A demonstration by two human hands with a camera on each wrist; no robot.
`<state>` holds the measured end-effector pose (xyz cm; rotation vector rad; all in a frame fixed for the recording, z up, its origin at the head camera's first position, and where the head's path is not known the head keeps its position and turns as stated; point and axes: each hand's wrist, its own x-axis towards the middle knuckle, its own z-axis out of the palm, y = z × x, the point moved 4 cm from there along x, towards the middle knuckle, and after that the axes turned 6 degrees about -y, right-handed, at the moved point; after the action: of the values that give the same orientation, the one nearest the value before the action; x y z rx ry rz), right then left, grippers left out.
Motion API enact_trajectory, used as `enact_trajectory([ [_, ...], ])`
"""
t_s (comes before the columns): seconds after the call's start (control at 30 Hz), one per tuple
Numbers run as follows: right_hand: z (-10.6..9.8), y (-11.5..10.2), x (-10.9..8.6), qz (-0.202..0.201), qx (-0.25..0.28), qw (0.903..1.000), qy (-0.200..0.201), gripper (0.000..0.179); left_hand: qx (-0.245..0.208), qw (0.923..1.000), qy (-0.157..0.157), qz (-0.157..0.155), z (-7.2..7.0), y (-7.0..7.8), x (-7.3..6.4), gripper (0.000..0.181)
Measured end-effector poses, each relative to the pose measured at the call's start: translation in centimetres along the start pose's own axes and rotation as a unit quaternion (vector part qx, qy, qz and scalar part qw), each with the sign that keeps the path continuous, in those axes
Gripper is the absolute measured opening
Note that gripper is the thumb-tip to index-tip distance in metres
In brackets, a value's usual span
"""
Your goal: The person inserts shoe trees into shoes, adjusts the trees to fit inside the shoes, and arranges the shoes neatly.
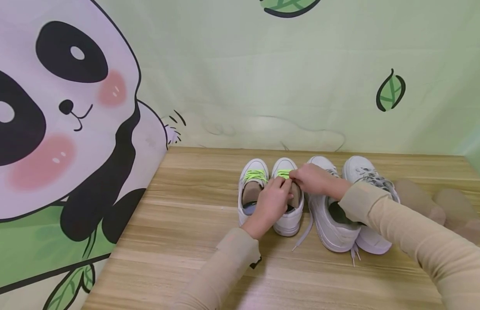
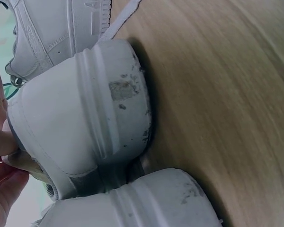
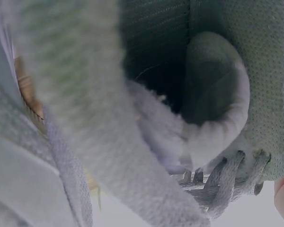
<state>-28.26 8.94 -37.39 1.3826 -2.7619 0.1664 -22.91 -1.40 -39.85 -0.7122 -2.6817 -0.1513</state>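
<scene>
Two white sneakers with neon green laces stand side by side, toes toward the wall. Over the opening of the right-hand sneaker (image 1: 288, 226), my left hand (image 1: 272, 202) bends its fingers at the tongue. The left wrist view shows that hand's fingers pinching a brownish shoe tongue (image 2: 23, 163) above the scuffed white heel (image 2: 118, 94). My right hand (image 1: 311, 178) reaches in from the right, its thumb and forefinger pinching at the green shoelace (image 1: 283, 173). In the right wrist view, most of that hand is hidden behind a pale grey sneaker's collar (image 3: 85, 94).
A second pair of white sneakers (image 1: 336, 234) with greyish laces stands close on the right, under my right forearm. One loose lace (image 1: 303, 234) trails onto the wooden surface (image 1: 185, 224). Farther right lie two beige rounded shapes (image 1: 418, 200). A panda-printed wall (image 1: 232, 77) rises behind.
</scene>
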Motion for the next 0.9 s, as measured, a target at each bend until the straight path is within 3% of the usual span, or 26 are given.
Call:
enact_trajectory([
  [0.37,-0.1,0.0,0.0,0.001,0.007,1.0,0.006,0.02,0.021,0.9993,0.03,0.004,0.6,0.0,0.0,0.031],
  [0.7,0.0,0.0,0.1,0.0,0.003,1.0,-0.002,0.019,-0.006,0.9987,0.05,-0.005,1.1,0.1,-0.1,0.032],
  [0.9,0.1,0.1,0.1,0.0,0.002,1.0,-0.003,0.019,0.0,0.9983,0.057,-0.014,1.0,0.1,-0.1,0.03],
])
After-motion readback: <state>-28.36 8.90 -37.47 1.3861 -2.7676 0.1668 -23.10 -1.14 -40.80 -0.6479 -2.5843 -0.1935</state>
